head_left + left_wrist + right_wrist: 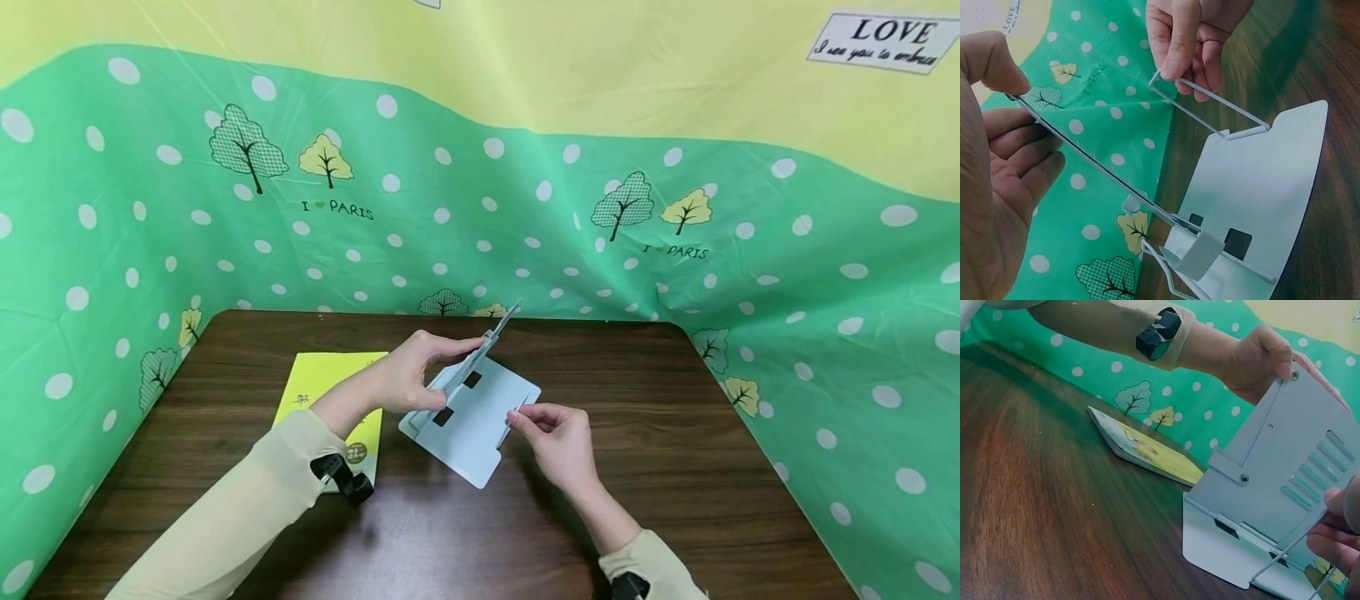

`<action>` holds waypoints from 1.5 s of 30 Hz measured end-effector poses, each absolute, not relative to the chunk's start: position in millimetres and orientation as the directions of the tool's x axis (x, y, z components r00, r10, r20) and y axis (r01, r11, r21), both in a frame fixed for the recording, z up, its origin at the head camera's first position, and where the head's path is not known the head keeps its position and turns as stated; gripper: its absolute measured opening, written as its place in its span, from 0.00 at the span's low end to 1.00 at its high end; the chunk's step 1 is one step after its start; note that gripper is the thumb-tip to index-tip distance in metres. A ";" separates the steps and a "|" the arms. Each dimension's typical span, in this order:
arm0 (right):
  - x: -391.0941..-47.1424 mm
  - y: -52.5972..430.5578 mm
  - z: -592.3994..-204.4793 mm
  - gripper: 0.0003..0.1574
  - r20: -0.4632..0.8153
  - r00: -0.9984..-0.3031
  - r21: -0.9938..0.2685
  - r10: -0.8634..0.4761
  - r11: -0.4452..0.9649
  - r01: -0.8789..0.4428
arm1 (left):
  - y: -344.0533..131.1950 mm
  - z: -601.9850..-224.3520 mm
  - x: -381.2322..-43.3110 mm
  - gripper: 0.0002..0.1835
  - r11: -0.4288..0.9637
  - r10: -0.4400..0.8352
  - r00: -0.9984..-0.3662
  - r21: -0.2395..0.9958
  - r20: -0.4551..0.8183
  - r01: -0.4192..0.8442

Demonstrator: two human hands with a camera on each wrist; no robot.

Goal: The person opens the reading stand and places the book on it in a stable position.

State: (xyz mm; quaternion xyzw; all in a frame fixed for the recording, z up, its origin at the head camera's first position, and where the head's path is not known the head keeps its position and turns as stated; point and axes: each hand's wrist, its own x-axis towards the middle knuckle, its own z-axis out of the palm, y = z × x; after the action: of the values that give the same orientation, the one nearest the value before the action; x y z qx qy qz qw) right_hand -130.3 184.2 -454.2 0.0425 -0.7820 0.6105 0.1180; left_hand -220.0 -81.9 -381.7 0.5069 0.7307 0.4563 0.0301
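Note:
A pale blue metal folding book stand stands partly unfolded, its base plate low over the table with two dark square openings. Its slotted back panel tilts up from the base. My left hand grips that panel by its edge, thumb on one face and fingers on the other. With thumb and fingers, my right hand pinches the end of a thin wire bracket hinged at the base plate's notched edge. The bracket angles up off the plate. Small bent tabs show near the panel's lower end.
A yellow book lies on the dark wood table, left of the stand and partly under my left forearm. A green and yellow patterned cloth hangs behind and along both sides of the table.

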 end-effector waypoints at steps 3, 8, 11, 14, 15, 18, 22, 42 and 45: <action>-131.1 183.5 -456.8 0.03 0.243 -0.967 -0.951 0.073 0.215 -0.222 | -80.3 -381.9 -218.7 0.47 0.071 0.771 -0.487 0.705 0.410 0.706; -132.4 182.3 -460.5 0.03 0.258 -0.964 -0.958 0.067 0.151 -0.246 | -77.9 -381.6 -216.1 0.47 0.075 0.773 -0.490 0.709 0.403 0.701; -133.5 181.8 -462.3 0.03 0.267 -0.962 -0.958 0.062 0.129 -0.257 | -76.3 -381.4 -215.3 0.47 0.082 0.775 -0.489 0.705 0.399 0.705; -134.4 181.8 -463.9 0.03 0.276 -0.960 -0.956 0.056 0.120 -0.268 | -74.9 -381.4 -214.8 0.47 0.081 0.779 -0.484 0.700 0.399 0.709; -134.6 181.9 -464.3 0.03 0.279 -0.959 -0.955 0.055 0.119 -0.271 | -74.4 -381.5 -214.8 0.47 0.080 0.779 -0.483 0.701 0.400 0.709; -134.6 182.5 -465.4 0.04 0.288 -0.956 -0.952 0.048 0.119 -0.281 | -73.0 -381.2 -213.8 0.47 0.086 0.780 -0.483 0.695 0.399 0.714; -135.2 183.0 -467.7 0.04 0.309 -0.950 -0.946 0.040 0.119 -0.302 | -71.1 -380.9 -212.2 0.48 0.104 0.785 -0.486 0.691 0.384 0.715; -140.8 182.9 -474.4 0.05 0.378 -0.926 -0.922 0.006 0.094 -0.375 | -53.9 -384.3 -200.7 0.45 0.187 0.824 -0.443 0.569 0.353 0.801; -141.1 182.9 -474.6 0.04 0.382 -0.924 -0.921 0.004 0.084 -0.381 | -50.2 -386.8 -198.5 0.45 0.190 0.833 -0.439 0.570 0.338 0.800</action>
State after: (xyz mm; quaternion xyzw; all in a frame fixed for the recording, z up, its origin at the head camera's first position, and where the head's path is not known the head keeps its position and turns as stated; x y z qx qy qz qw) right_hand -141.1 182.9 -474.6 0.1305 -0.7219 0.6640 0.1448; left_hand -198.5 -50.2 -386.8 0.5293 0.7710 0.3533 0.0234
